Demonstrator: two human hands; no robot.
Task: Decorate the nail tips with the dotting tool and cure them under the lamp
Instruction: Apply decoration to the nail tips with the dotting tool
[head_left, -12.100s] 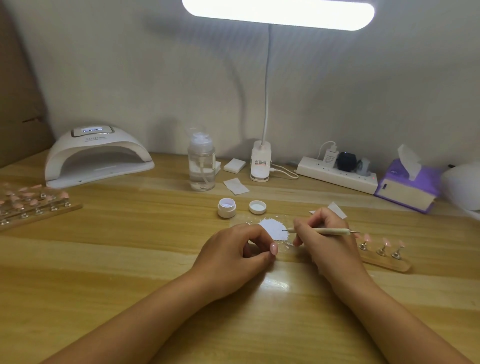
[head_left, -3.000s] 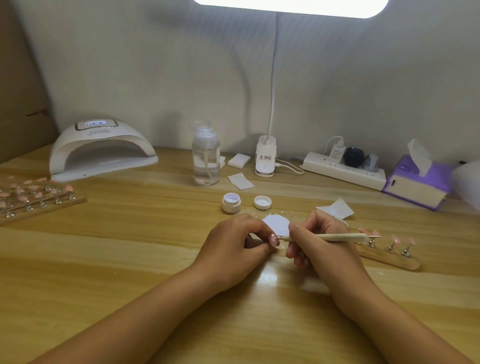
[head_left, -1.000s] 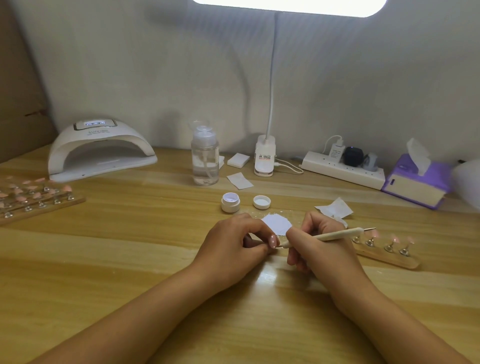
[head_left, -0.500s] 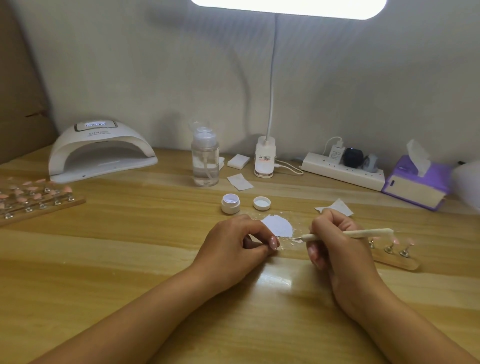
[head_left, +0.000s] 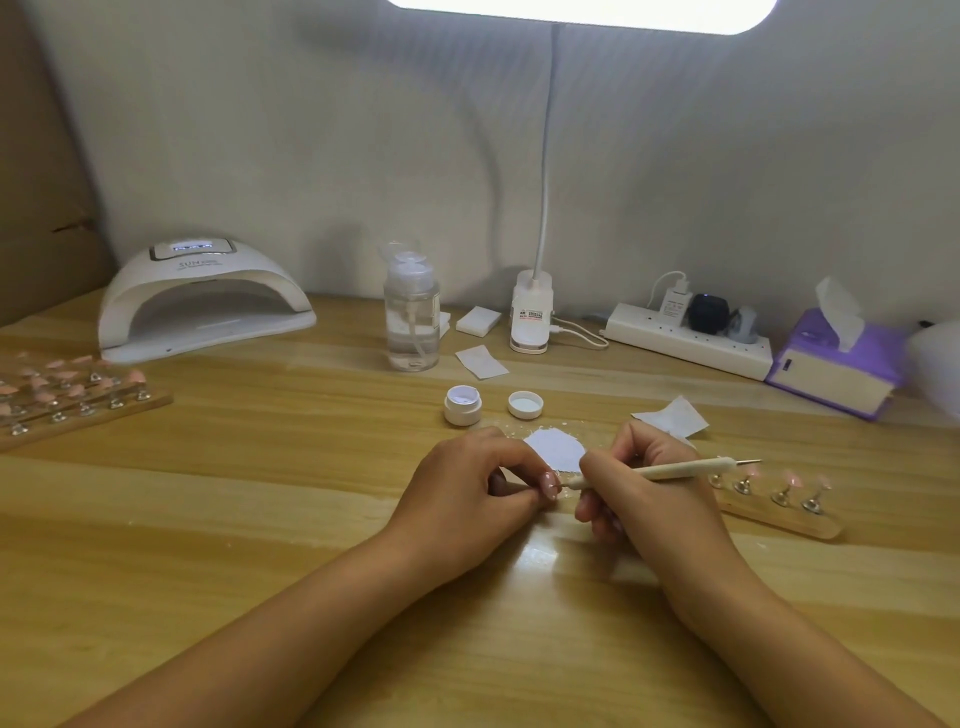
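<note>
The right hand (head_left: 639, 499) has a closed, pen-like grip on the dotting tool (head_left: 670, 470), fingers curled round the shaft close to its working end. The left hand (head_left: 467, 499) has a tight pinch grip on one small pink nail tip (head_left: 550, 484), held low over the bench (head_left: 260, 519). The tool's point sits at the nail tip. Whether it touches, I cannot tell.

The nearest risk is the nail tip itself. It is small and probably slick, so a firm press from the tool could twist it in the pinch or flick it out. A wet dot could also smear against the left thumb beside it.

The tool's back end reaches over the wooden stand (head_left: 774, 506) on the right, so a wide swing might knock the nail tips mounted there.

Just behind the hands lies a white patch (head_left: 553, 449) that a knuckle could drag through. Beyond it, the small jar (head_left: 462, 408) stands open beside its lid (head_left: 525, 404), and a reach could tip it.

The curing lamp (head_left: 202, 301) stands well apart at the back left, past the rack of nail tips (head_left: 78, 395). I judge the long carry there the likeliest place to smudge uncured dots.
</note>
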